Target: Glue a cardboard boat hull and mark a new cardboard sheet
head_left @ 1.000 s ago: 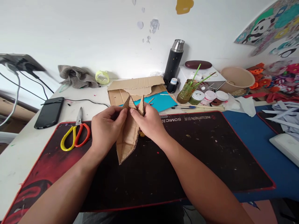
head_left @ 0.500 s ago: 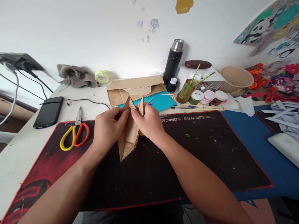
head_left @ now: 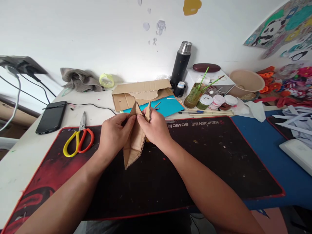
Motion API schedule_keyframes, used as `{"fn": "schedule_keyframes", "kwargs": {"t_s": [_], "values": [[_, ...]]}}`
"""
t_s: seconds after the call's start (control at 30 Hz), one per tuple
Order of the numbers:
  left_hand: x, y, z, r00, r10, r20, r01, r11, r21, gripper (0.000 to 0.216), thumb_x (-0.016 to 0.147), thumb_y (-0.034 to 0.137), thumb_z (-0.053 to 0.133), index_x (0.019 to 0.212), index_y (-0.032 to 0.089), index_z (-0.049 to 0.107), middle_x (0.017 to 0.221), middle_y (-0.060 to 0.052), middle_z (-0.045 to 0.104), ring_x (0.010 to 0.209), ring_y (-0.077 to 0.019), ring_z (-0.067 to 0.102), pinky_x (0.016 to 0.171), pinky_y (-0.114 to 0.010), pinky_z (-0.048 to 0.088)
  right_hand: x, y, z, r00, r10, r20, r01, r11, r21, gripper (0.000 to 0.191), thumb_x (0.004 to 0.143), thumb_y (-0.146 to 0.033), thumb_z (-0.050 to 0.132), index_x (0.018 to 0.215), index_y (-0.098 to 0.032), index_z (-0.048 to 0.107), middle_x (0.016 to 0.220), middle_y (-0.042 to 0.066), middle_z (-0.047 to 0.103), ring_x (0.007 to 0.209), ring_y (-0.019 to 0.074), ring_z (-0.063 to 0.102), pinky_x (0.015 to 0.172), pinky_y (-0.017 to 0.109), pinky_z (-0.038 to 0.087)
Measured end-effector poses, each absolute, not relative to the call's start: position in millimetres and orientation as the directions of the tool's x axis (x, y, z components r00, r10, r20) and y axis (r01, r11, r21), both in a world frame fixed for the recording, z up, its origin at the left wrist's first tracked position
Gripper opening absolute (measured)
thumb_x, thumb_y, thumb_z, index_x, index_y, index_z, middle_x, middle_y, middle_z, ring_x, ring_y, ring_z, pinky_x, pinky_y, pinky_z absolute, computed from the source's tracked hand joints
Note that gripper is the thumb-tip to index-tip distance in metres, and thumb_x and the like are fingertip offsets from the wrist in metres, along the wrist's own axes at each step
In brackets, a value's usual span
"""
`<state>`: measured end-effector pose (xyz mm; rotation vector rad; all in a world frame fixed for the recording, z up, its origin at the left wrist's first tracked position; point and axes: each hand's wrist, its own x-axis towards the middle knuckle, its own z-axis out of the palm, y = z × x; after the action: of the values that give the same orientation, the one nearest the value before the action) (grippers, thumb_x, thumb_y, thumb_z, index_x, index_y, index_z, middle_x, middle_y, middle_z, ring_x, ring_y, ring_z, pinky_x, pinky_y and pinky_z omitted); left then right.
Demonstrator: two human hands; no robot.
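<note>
Both hands (head_left: 112,133) (head_left: 158,128) gripping cardboard (head_left: 134,143), fingers (head_left: 119,118) likely curled

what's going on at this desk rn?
A person is holding a folded brown cardboard piece with pointed ends in both bare hands, left hand and right hand pinching it near its upper points, over a black desk mat with red edging. Metal scissors with one yellow and one red handle lie untouched to the left. Torn brown cardboard lies farther back, by a bright blue sheet.
</note>
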<state>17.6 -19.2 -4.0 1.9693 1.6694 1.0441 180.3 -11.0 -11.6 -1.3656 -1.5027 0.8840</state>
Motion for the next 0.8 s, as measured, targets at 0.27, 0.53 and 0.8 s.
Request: {"fn": "schedule_keyframes", "kwargs": {"t_s": [0.27,0.53,0.8], "values": [[18.1,-20.2,-3.2,0.031,0.951,0.308,0.708,-0.238,0.665,0.033,0.1,0.047,0.063,0.091,0.023,0.084,0.082,-0.002,0.08,0.072,-0.0202,0.068,0.068,-0.031,0.047,180.5,-11.4,-10.5,0.013,0.992,0.126,0.33,0.114,-0.937,0.02,0.098,-0.037,0.062,0.084,-0.027,0.052,0.075,-0.002,0.064,0.071,0.02,0.058,0.068,0.033,0.041],[17.4,-20.2,-4.8,0.038,0.947,0.318,0.707,-0.25,0.661,0.032,0.099,0.046,0.064,0.09,0.022,0.084,0.083,-0.003,0.081,0.073,-0.0204,0.069,0.067,-0.031,0.046,180.4,-11.6,-11.1,0.02,0.995,0.102,0.311,0.091,-0.946,0.02,0.096,-0.036,0.062,0.081,-0.027,0.051,0.074,-0.003,0.062,0.07,0.0194,0.055,0.067,0.033,0.039],[19.0,-20.5,-3.3,0.041,0.948,0.315,0.713,-0.249,0.655,0.032,0.099,0.045,0.063,0.086,0.022,0.082,0.081,-0.003,0.08,0.071,-0.0199,0.068,0.068,-0.031,0.046,181.3,-10.6,-10.4,0.022,0.995,0.093,0.31,0.082,-0.947,0.021,0.096,-0.036,0.062,0.08,-0.028,0.051,0.073,-0.003,0.061,0.07,0.0196,0.054,0.066,0.033,0.038]]}}
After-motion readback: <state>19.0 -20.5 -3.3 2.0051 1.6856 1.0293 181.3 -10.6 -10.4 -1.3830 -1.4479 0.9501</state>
